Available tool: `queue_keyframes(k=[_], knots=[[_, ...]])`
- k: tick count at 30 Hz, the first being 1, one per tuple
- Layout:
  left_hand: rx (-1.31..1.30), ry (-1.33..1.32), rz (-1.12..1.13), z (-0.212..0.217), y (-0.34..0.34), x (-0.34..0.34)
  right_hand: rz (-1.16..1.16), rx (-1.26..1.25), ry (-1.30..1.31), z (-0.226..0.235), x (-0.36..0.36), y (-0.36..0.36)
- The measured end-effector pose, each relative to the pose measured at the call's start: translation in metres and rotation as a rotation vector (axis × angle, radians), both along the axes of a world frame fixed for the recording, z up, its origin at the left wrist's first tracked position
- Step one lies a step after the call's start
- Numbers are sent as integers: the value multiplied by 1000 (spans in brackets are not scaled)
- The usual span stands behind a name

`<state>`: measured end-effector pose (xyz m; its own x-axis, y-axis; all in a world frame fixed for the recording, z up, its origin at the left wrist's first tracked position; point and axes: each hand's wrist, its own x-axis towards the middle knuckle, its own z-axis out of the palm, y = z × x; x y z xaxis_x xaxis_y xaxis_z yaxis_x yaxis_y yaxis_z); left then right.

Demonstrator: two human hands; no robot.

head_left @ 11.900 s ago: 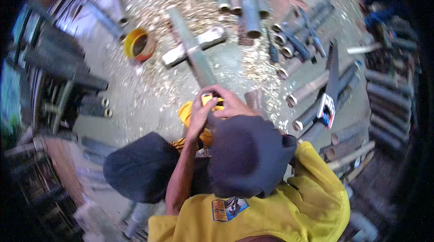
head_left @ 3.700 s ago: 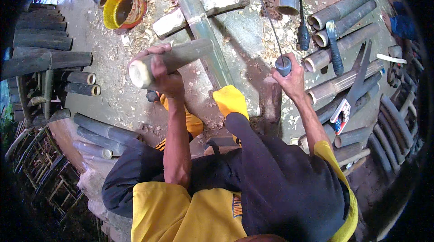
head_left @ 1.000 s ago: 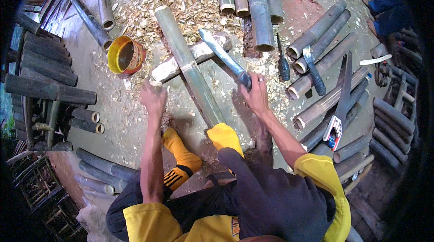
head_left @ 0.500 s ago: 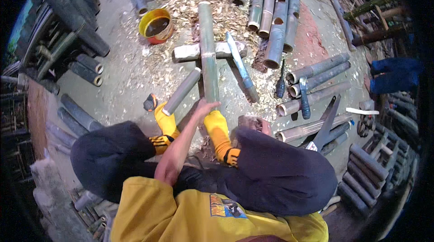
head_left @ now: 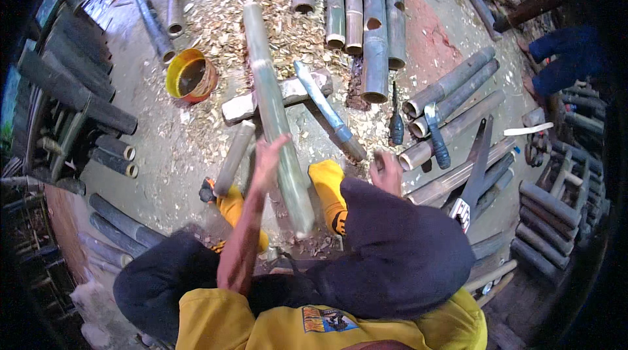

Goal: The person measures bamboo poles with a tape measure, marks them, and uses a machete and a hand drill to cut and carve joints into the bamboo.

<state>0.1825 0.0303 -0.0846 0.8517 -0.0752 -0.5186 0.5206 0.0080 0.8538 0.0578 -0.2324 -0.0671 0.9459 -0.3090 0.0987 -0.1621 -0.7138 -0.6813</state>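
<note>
My left hand (head_left: 267,161) is closed around the lower part of a long greenish bamboo tube (head_left: 271,98), which slants across the pale block (head_left: 241,108) on the floor. The tube's near end hangs between my feet in yellow socks. A shorter bamboo piece (head_left: 234,157) lies left of it. On the right, beside my knee, my right hand (head_left: 389,173) has its fingers curled; a small dark thing may be in them, but I cannot make it out. Between the hands and the block's right end lies a long bluish tool (head_left: 327,108) with a brown end.
Wood chips (head_left: 229,16) cover the floor ahead. A yellow bucket (head_left: 208,82) with dark contents stands left. Cut bamboo tubes (head_left: 375,42) lie ahead and right. Nearby are a dark-handled tool (head_left: 396,129), a blue-handled tool (head_left: 437,140) and a saw (head_left: 476,170). Another person's legs (head_left: 562,59) show far right.
The long tube has tilted, its near end coming toward me, with my left hand gripping it. My right hand has moved forward; the brown block beside it no longer shows clearly. The view has shifted.
</note>
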Motion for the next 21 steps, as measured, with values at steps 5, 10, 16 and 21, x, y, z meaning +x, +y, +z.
queue_keyframes(k=[5,10,16,21], knots=[[-35,42,33,27,27,112,226,-167,-68,16,176,0],[-168,-9,-27,44,13,168,202,-595,147,-8,290,-32],[113,-281,-205,70,13,154,108,304,283,36,302,3],[-63,-525,-314,86,-59,143,344,1100,262,59,177,62]])
